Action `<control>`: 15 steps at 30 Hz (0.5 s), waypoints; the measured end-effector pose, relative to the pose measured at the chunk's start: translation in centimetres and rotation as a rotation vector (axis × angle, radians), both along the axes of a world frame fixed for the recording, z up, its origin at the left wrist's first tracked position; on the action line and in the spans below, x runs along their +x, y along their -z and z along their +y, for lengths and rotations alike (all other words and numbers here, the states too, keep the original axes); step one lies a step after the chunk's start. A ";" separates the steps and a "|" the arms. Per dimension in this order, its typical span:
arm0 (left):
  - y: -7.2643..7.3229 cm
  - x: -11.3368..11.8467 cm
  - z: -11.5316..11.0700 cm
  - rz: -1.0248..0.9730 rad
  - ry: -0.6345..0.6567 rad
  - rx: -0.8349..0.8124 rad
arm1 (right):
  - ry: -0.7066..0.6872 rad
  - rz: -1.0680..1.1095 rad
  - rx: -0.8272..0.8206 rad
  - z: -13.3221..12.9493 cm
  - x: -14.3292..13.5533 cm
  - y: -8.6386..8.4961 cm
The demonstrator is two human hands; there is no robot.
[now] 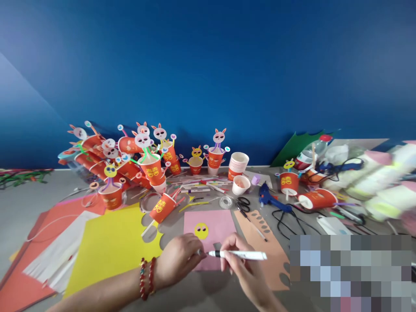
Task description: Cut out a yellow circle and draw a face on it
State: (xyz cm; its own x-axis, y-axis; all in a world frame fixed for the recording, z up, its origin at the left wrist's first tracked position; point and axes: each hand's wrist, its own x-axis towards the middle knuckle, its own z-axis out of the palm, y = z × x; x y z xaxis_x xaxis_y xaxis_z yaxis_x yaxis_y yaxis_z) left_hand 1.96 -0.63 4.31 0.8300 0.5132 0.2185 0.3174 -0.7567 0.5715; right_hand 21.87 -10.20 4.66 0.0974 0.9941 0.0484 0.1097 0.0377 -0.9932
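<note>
My right hand (238, 260) grips a white marker (248, 255) with its dark tip end turned left. Close to that tip, my left hand (180, 258) is closed on a small dark piece that looks like the marker's cap (199, 251). A narrow gap separates the tip from the cap. Both hands hover over a pink paper sheet (216, 221). On this sheet lies a yellow paper circle (201, 231) with two dark eyes drawn on it. Beaded bracelets circle my left wrist.
Yellow paper (107, 242) and red paper (22, 255) lie left; orange paper (273, 255) with cut-out holes lies right. Scissors (242, 208), a tape roll (225, 202) and a blue glue gun (271, 197) sit behind. Decorated red cups (151, 171) and stacked cups (238, 164) line the blue wall.
</note>
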 end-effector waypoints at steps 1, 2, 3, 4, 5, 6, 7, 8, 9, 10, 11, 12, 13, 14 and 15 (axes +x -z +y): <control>-0.2 0.2 0.0 0.009 -0.001 -0.001 | 0.013 -0.017 0.018 0.2 0.0 -0.1; -0.3 0.4 0.1 0.022 -0.001 -0.003 | 0.018 -0.025 0.028 0.4 0.0 -0.1; -0.4 0.5 0.2 0.038 0.001 -0.002 | 0.020 -0.027 0.034 0.6 0.0 -0.2; -0.4 0.7 0.3 0.054 0.005 0.004 | 0.018 -0.029 0.039 0.7 0.1 -0.2; -0.4 0.8 0.4 0.070 0.012 0.015 | 0.017 -0.031 0.042 0.8 0.1 -0.3; -0.4 1.0 0.5 0.083 0.018 0.032 | 0.013 -0.034 0.042 0.9 0.1 -0.3; -0.3 1.1 0.5 0.096 0.025 0.049 | 0.009 -0.035 0.039 0.9 0.0 -0.3; -0.2 1.1 0.6 0.108 0.032 0.066 | 0.007 -0.033 0.034 0.9 0.0 -0.3; -0.1 1.2 0.5 0.120 0.037 0.082 | 0.009 -0.025 0.034 0.8 0.0 -0.2; 0.1 1.1 0.5 0.130 0.041 0.094 | 0.019 -0.012 0.041 0.8 0.1 -0.2; 0.3 1.1 0.4 0.137 0.041 0.104 | 0.037 0.002 0.052 0.8 0.2 -0.1; 0.5 0.9 0.3 0.136 0.038 0.113 | 0.060 0.013 0.064 0.8 0.3 0.1; 0.7 0.8 0.2 0.129 0.033 0.122 | 0.085 0.020 0.070 0.9 0.5 0.3; 0.9 0.6 0.1 0.115 0.027 0.136 | 0.104 0.024 0.064 1.2 0.8 0.5; 1.2 0.5 0.1 0.096 0.024 0.151 | 0.115 0.027 0.047 1.6 1.0 0.7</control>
